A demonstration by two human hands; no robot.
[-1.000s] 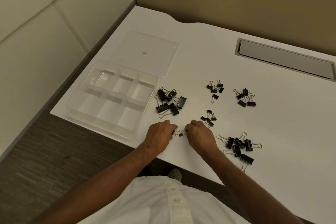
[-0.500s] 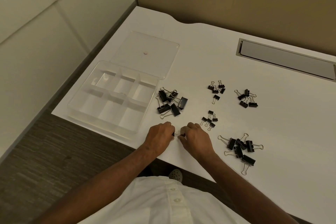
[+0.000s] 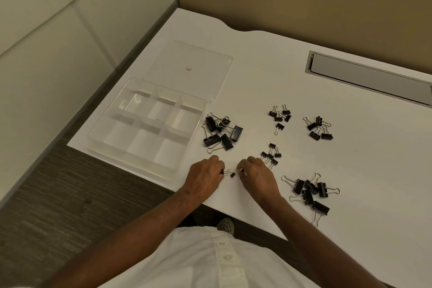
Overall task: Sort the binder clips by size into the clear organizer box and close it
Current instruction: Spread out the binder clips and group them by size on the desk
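Head view, looking down: white desk (image 3: 304,170) first, then my clear organizer box (image 3: 142,133) at its left edge, lid (image 3: 191,68) laid flat behind it, compartments showing nothing inside. Big clips (image 3: 221,132) sit just right of the box, another big pile (image 3: 311,192) near my right wrist, smaller clusters (image 3: 271,155) between and beyond. My left hand (image 3: 205,176) curls its fingers on a tiny clip (image 3: 222,172); another tiny one (image 3: 232,174) lies between my hands. My right hand (image 3: 258,176) is curled; what it holds, I can't tell.
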